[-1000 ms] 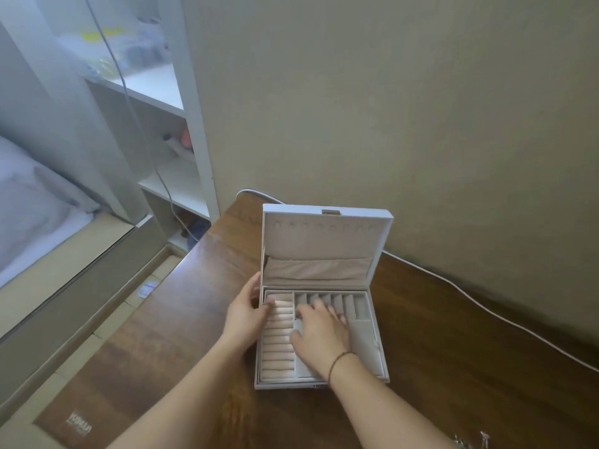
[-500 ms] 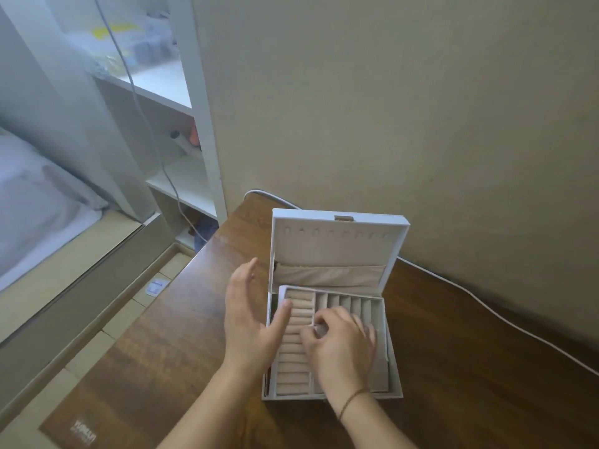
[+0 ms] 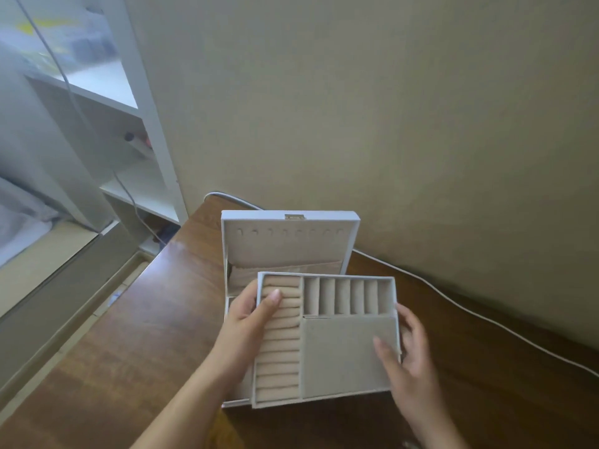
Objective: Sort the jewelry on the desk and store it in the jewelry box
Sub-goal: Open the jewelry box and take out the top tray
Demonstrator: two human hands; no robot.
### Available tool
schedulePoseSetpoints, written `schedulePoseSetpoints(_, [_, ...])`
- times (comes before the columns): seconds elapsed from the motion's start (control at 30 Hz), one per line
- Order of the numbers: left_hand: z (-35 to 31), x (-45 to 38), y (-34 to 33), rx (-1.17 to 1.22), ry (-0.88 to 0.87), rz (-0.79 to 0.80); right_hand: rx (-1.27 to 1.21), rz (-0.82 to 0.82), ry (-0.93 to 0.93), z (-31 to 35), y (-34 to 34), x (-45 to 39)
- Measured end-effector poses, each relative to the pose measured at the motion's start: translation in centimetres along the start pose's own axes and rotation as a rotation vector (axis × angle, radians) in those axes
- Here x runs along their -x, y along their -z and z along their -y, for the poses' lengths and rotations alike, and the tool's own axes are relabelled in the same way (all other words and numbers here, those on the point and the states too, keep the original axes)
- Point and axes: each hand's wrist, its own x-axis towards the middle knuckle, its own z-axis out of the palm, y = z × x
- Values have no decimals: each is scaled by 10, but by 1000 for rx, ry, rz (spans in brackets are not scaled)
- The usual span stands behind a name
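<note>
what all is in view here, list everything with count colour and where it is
jewelry box: 1, white with beige lining, open on the desk against the wall, lid upright
tray: 1, white rim, beige lining, lifted out and held over the box, shifted right; ring rolls left, slots at top, flat section below; no jewelry seen in it
desk: 1, dark brown wood, bottom half of view
cable: 1, white, along the desk by the wall
shelf unit: 1, white, left of the desk; contents blurred
wall: beige, behind the desk
left hand: grips the tray's left edge, thumb on the ring rolls
right hand: grips the tray's right edge
</note>
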Motion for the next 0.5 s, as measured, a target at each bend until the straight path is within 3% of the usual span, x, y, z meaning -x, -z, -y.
schedulePoseSetpoints(0.1, [16, -8, -25, -20, 107, 90, -230, -54, -165, -9, 39, -3])
schedulePoseSetpoints(0.2, [34, -2, -51, -113, 263, 108, -339, -240, -278, -31, 79, -8])
schedulePoseSetpoints(0.3, [56, 18, -70, -752, 158, 90, -277, -494, -412, -63, 112, -14])
schedulePoseSetpoints(0.37, [72, 33, -83, -1149, 92, 203, -235, -619, -488, -86, 126, -20])
schedulePoseSetpoints(0.43, [84, 42, -95, -1332, 68, 353, -209, -630, -515, -98, 129, -29])
schedulePoseSetpoints(0.5, [90, 44, -102, -1444, 6, 393, -168, -581, -508, -102, 127, -38])
